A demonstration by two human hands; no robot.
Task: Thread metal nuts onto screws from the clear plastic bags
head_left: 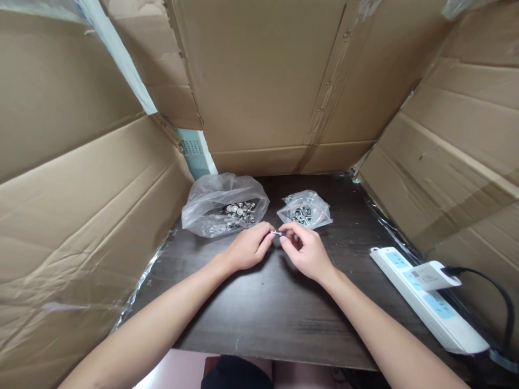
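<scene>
The left hand (248, 249) pinches 1 end of a small metal piece (276, 233), the right hand (307, 253) the other, near 2 plastic bags (201, 213); a light, level fingertip grip on both ends likely steadies it best

A: Head view, landmark the large bag (203, 208). Contents?
B: I log round metal pieces (240, 209).
A: Near side of it?
B: My left hand (252, 246) pinches a small metal part (276, 233); my right hand's (306, 253) fingertips meet its other end, grip unclear.
A: Right of the large bag?
B: Smaller bag (320, 209), then, farther and nearer me, a white power strip (430, 302).
</scene>
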